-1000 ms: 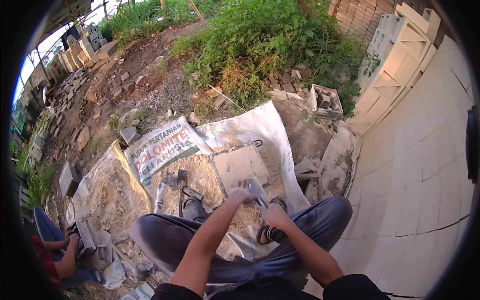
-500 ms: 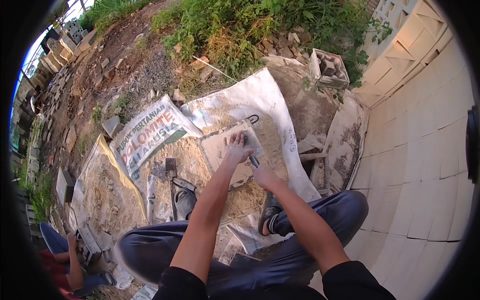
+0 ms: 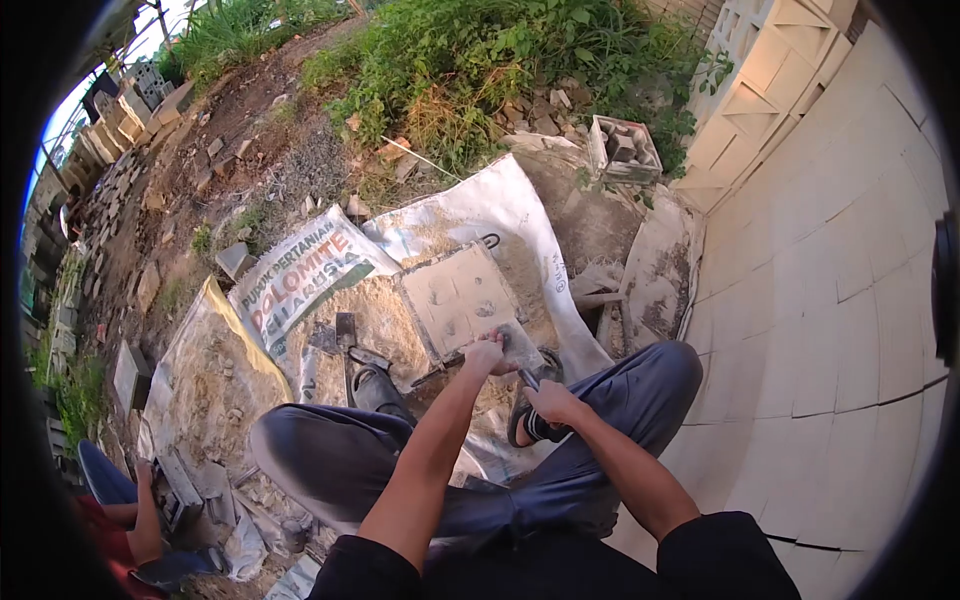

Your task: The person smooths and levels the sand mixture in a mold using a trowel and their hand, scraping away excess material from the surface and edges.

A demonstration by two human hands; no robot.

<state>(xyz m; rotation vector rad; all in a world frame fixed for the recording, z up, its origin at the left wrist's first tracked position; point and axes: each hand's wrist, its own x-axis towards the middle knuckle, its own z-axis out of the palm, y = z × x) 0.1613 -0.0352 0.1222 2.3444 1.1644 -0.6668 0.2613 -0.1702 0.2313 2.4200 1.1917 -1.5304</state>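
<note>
A square mould [image 3: 408, 312] packed level with pale sandy mix lies on a sack in front of me, a few dark hollows in its surface. My right hand [image 3: 552, 402] is closed round the handle of a trowel [image 3: 522, 350], its flat blade at the near right corner of the mould. My left hand [image 3: 485, 353] is at the blade's left side, fingers bent together against it; the fingertips are partly hidden. A wire loop [image 3: 491, 241] sticks out at the mould's far corner.
A small spade-like tool [image 3: 346, 330] lies left of the mould. Printed white sacks [image 3: 315, 262] with loose sand spread around it. A crate of rubble [image 3: 625, 150] stands at the back right, beside a pale wall of stacked tiles [image 3: 800, 330]. Another person's arm [image 3: 146, 515] is at lower left.
Both hands and the trowel have moved toward me, from the middle of the mould to its near edge. My left hand's spread fingers have drawn together. More of the mould's surface shows.
</note>
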